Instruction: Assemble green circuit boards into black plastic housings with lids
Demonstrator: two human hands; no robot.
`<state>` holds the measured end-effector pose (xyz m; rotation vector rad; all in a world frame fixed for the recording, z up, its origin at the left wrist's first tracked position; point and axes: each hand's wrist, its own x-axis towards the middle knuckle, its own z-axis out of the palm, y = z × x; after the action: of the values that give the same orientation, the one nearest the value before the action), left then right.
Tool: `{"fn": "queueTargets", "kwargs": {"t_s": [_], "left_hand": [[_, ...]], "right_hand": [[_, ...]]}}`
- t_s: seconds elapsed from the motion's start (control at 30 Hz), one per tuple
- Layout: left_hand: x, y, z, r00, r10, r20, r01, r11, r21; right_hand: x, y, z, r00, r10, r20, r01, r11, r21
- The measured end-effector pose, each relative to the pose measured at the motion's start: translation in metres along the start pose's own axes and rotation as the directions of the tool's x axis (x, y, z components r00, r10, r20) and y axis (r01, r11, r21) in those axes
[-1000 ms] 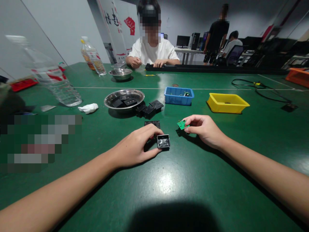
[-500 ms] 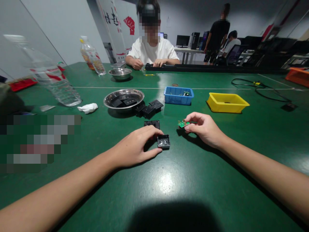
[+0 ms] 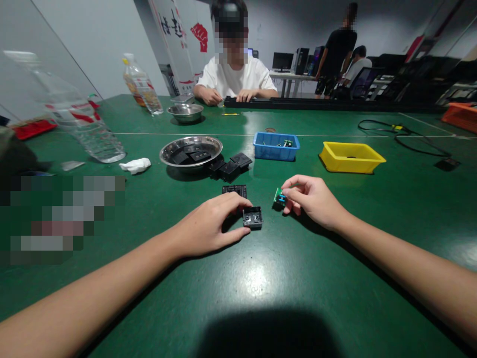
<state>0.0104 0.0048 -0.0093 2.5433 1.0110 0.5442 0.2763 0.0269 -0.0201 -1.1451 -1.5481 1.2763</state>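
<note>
Green board (image 3: 278, 199) tilted; black case (image 3: 253, 218) opens upward.

The tabletop (image 3: 238, 293) is green, crossed by a thin pale line. One tray (image 3: 276, 152) is blue, another (image 3: 352, 164) yellow. The small case (image 3: 252, 219) is black; the circuit board (image 3: 278, 196) is green with blue on it. The bottle label (image 3: 76, 114) is red and white.

The table (image 3: 305, 278) looks smooth and glossy. The bowl (image 3: 216, 149) is shiny metal. The housing (image 3: 253, 219) appears to be hard black plastic, faintly glossy. The blue bin (image 3: 276, 152) and yellow bin (image 3: 354, 165) look like smooth plastic. The bottle (image 3: 100, 141) is clear, thin, ridged plastic.
</note>
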Motion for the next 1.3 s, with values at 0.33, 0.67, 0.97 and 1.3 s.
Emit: {"fn": "queueTargets", "kwargs": {"t_s": [0.33,0.67,0.97,1.3], "left_hand": [[0.000,0.001,-0.001,1.000,-0.004,0.010,0.004,1.000,-0.001],[0.001,0.004,-0.001,0.999,0.017,-0.032,-0.017,1.000,-0.003],[0.000,0.002,0.001,0.995,0.044,-0.092,-0.042,0.999,0.026],[0.000,0.005,0.000,0.993,0.056,-0.106,-0.054,0.998,0.022]], "right_hand": [[-0.005,0.003,0.005,0.994,-0.108,-0.008,0.102,0.957,-0.273],[-0.003,0.001,-0.002,0.914,-0.385,0.130,0.380,0.695,-0.611],[-0.002,0.007,-0.006,0.807,-0.513,0.292,0.536,0.429,-0.727],[-0.012,-0.003,0.003,0.634,-0.723,0.274,0.656,0.316,-0.685]]}}
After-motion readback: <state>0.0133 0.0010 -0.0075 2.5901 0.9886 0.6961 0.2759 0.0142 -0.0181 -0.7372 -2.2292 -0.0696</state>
